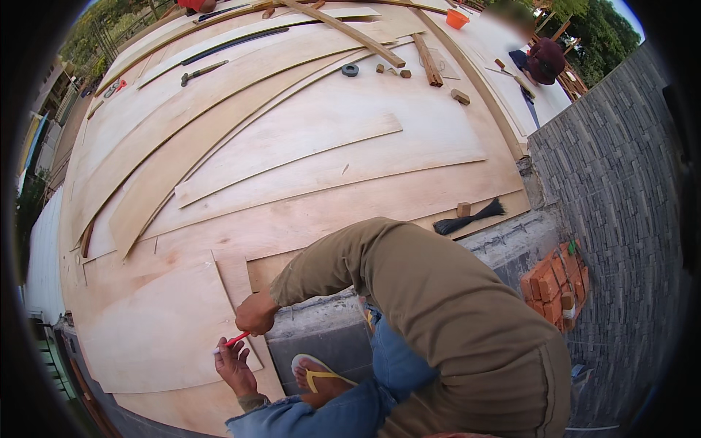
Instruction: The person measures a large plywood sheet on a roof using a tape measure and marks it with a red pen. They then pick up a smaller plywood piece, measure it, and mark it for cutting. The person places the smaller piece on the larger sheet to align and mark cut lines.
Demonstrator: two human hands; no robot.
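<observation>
My right hand (pixel 257 313) is closed around a slim red pen-like stick (pixel 237 339) with a white end; its exact kind is too small to tell. Close below, my left hand (pixel 236 370) has its fingertips bent together at the white end of the stick. Both hands are over a pale plywood piece (pixel 161 328), which lies on larger plywood sheets at the lower left. My right arm, in a brown sleeve, reaches across from the right and hides part of the sheet edge.
Long plywood strips (pixel 292 157) lie across the deck. Farther off are a hammer (pixel 204 73), a black roll (pixel 350 70), wood blocks (pixel 460 96) and an orange bucket (pixel 457 19). Black tie wire (pixel 469 217) and bricks (pixel 553 286) lie right. A capped person (pixel 546 61) works at the far right.
</observation>
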